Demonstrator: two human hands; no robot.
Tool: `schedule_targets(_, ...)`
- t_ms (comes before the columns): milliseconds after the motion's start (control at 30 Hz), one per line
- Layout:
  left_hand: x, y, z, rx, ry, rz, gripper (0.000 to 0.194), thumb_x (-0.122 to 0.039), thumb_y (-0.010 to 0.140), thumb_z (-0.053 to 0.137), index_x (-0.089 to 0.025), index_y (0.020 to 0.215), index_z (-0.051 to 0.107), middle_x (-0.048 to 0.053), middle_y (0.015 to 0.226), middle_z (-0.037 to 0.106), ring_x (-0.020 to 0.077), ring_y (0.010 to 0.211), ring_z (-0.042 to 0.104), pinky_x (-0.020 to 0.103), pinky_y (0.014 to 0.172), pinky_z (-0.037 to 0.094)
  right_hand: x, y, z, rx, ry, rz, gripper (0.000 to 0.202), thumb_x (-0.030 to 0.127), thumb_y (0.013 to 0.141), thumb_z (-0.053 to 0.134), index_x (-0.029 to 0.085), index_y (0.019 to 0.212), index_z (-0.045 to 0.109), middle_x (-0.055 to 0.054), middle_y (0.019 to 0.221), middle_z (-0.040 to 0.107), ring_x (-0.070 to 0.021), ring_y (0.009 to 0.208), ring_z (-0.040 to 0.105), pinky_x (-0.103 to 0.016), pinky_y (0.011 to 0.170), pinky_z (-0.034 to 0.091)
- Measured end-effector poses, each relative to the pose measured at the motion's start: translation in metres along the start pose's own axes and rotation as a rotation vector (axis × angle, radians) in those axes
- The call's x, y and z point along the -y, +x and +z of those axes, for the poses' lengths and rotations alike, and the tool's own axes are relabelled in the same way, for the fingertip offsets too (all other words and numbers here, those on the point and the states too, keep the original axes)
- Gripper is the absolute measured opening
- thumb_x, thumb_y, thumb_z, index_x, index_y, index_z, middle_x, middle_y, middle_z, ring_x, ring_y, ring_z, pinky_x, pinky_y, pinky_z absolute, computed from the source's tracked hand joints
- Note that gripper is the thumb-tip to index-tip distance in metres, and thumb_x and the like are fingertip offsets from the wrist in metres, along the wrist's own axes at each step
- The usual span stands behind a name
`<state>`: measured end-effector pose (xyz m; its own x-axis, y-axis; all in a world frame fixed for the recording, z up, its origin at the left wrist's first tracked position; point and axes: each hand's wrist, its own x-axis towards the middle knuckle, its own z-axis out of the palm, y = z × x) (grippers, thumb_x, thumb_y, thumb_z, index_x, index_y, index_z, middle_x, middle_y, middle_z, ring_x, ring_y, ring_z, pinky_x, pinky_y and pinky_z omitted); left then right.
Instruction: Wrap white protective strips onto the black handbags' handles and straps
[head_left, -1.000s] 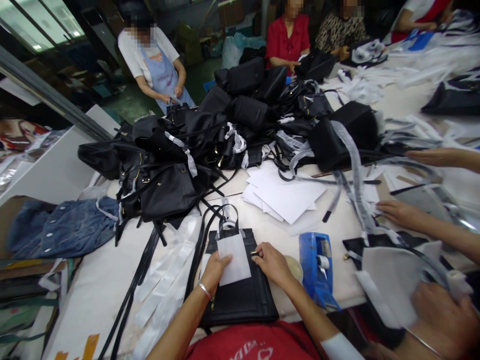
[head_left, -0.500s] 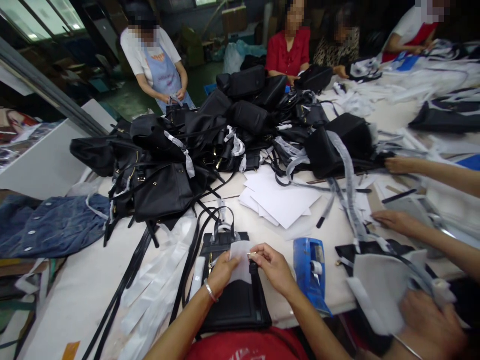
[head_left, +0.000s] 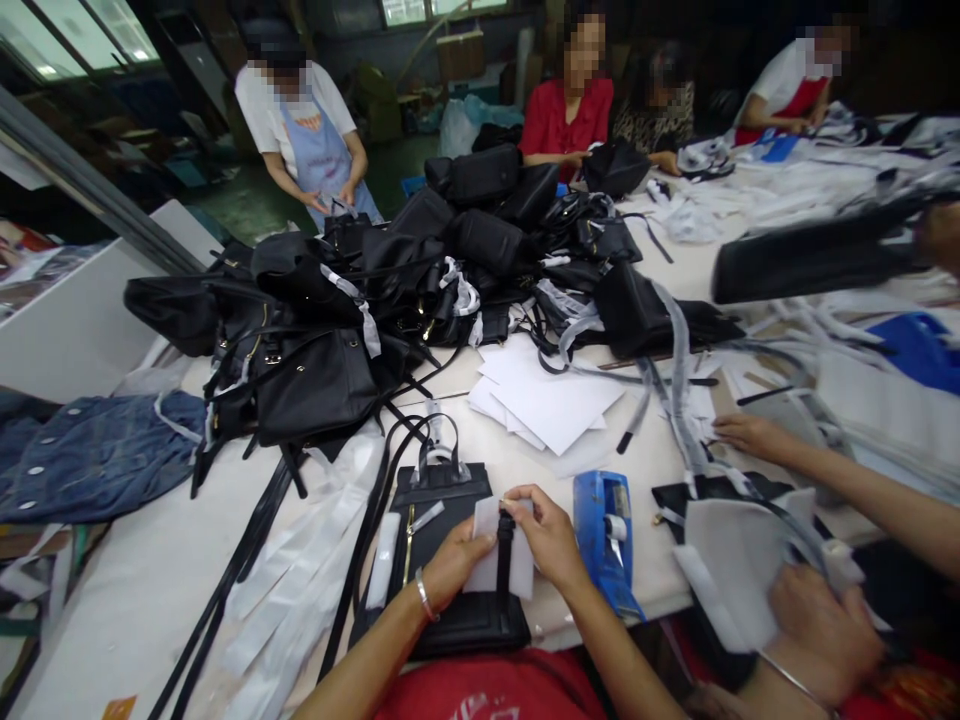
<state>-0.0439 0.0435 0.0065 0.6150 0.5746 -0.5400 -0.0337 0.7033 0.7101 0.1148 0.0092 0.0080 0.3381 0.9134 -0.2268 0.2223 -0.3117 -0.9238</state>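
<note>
White sheet [head_left: 522,568] now behind black strap [head_left: 505,562]

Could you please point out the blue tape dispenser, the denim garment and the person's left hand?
Blue tape dispenser [head_left: 589,500]: head view, its body.
Denim garment [head_left: 97,455]: head view, middle of the cloth.
Left hand [head_left: 451,560]: head view, back of the hand.

Tabletop [head_left: 420,398] evenly lit, background dim; bright windows [head_left: 71,35] at upper left; wide-angle stretch at edges; dark bag [head_left: 817,250] at right motion-blurred.
</note>
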Motion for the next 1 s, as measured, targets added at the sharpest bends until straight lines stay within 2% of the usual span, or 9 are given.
schedule_targets(233, -0.009, 0.001, -0.004, 0.042, 0.058, -0.010, 0.050, -0.039, 0.076, 0.065, -0.013, 0.118, 0.057, 0.010, 0.094, 0.068, 0.0192, 0.074, 0.063, 0.032, 0.073, 0.048, -0.002, 0.002, 0.000, -0.020, -0.035, -0.007, 0.029, 0.046, 0.077, 0.054, 0.021, 0.088, 0.064, 0.001, 0.067, 0.061, -0.0150, 0.058, 0.049, -0.025, 0.055, 0.036)
schedule_targets(533, -0.014, 0.003, 0.005, 0.053, 0.033, -0.024, 0.049, -0.038, 0.074, 0.067, -0.014, 0.116, 0.059, 0.010, 0.095, 0.068, 0.0204, 0.077, 0.064, 0.033, 0.075, 0.048, -0.001, 0.003, -0.004, -0.034, -0.065, 0.007, 0.024, 0.043, 0.077, 0.054, 0.022, 0.085, 0.063, 0.001, 0.070, 0.063, -0.0160, 0.061, 0.053, -0.026, 0.058, 0.038)
schedule_targets(733, -0.007, 0.006, 0.015, -0.016, 0.041, 0.049, 0.050, -0.040, 0.075, 0.065, -0.015, 0.118, 0.058, 0.009, 0.103, 0.067, 0.0230, 0.092, 0.061, 0.032, 0.083, 0.045, 0.005, 0.002, -0.003, -0.034, -0.113, -0.080, 0.019, 0.038, 0.081, 0.050, 0.023, 0.084, 0.062, -0.001, 0.084, 0.067, -0.0182, 0.075, 0.058, -0.028, 0.070, 0.041)
schedule_targets(833, -0.001, 0.009, 0.018, -0.084, 0.084, 0.079, 0.048, -0.041, 0.074, 0.066, -0.014, 0.113, 0.061, 0.009, 0.105, 0.067, 0.0230, 0.093, 0.060, 0.031, 0.083, 0.045, 0.005, 0.002, -0.002, -0.015, -0.126, -0.106, 0.019, 0.038, 0.081, 0.049, 0.023, 0.083, 0.061, -0.001, 0.084, 0.066, -0.0189, 0.079, 0.059, -0.029, 0.073, 0.042)
schedule_targets(900, 0.000, 0.010, 0.019, -0.121, 0.107, 0.085, 0.046, -0.041, 0.072, 0.067, -0.013, 0.108, 0.063, 0.009, 0.105, 0.067, 0.0237, 0.092, 0.060, 0.031, 0.081, 0.046, 0.001, 0.003, -0.003, 0.009, -0.071, -0.082, 0.022, 0.042, 0.080, 0.052, 0.023, 0.084, 0.062, -0.002, 0.083, 0.066, -0.0189, 0.077, 0.059, -0.030, 0.072, 0.043)
schedule_targets(1000, -0.003, 0.009, 0.019, -0.126, 0.104, 0.111, 0.044, -0.041, 0.071, 0.067, -0.012, 0.105, 0.065, 0.010, 0.102, 0.068, 0.0252, 0.094, 0.060, 0.032, 0.083, 0.045, -0.011, 0.003, -0.008, 0.086, 0.229, 0.037, 0.038, 0.049, 0.081, 0.050, 0.022, 0.106, 0.057, -0.004, 0.090, 0.065, -0.0187, 0.077, 0.060, -0.031, 0.070, 0.046)
